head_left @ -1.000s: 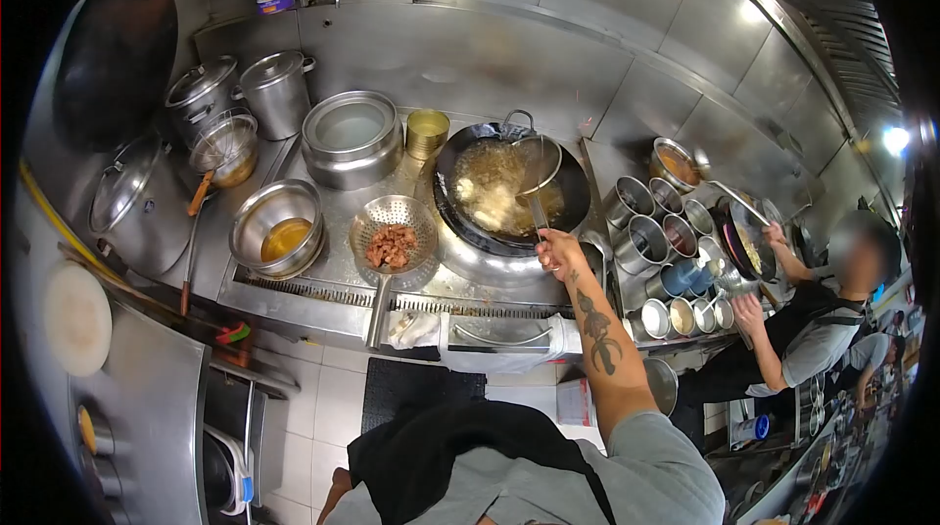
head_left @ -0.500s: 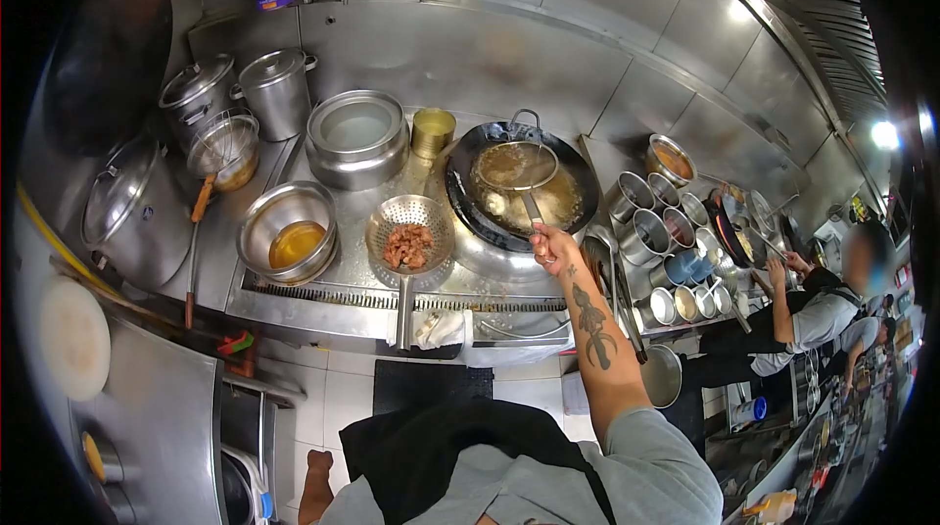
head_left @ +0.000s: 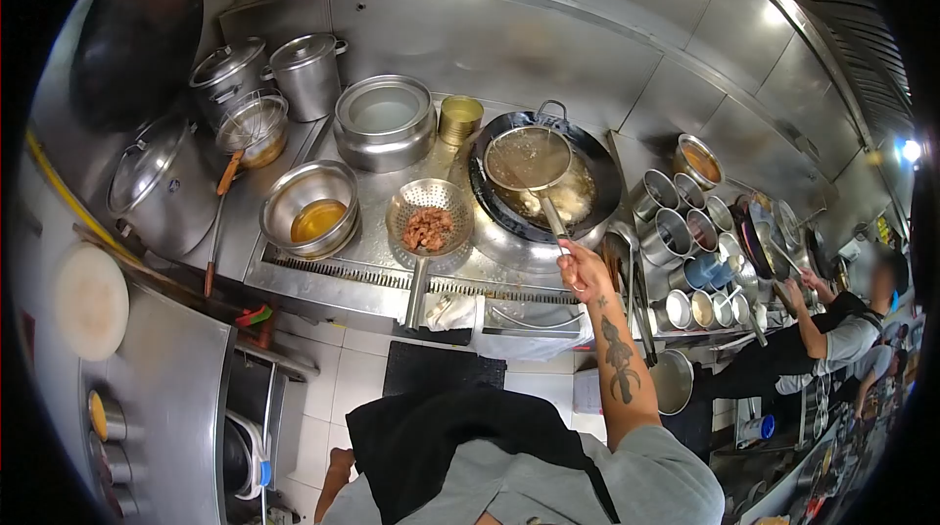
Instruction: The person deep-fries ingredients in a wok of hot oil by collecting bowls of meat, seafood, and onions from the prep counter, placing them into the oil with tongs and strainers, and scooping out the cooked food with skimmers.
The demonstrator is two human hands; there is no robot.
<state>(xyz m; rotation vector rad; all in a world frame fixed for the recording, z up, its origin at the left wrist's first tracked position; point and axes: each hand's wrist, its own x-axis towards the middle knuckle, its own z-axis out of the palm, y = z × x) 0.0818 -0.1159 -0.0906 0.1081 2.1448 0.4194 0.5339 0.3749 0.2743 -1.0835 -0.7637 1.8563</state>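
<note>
My right hand [head_left: 584, 272] is closed round the handle of a round fine-mesh strainer [head_left: 529, 159]. The strainer hangs over the left part of a black wok [head_left: 612, 200], which holds bubbling oil with pale, foamy food [head_left: 568, 194] in it. Left of the wok, a perforated ladle [head_left: 458, 200] with browned meat pieces [head_left: 428, 228] rests on the stove top, its handle jutting over the front edge. Low beside my body shows my left hand [head_left: 339, 461], away from the stove; its fingers cannot be made out.
A steel bowl of yellow oil [head_left: 279, 216], a large steel pot [head_left: 387, 148] and a gold tin [head_left: 460, 120] stand left of the wok. Several steel containers [head_left: 669, 231] crowd the right side. Farther right, a co-worker [head_left: 813, 319] handles another pan. A counter [head_left: 176, 407] flanks my left.
The strainer has shifted slightly left and towards me over the wok, uncovering more oil on the right. The whole view has shifted a little. My left hand stays low.
</note>
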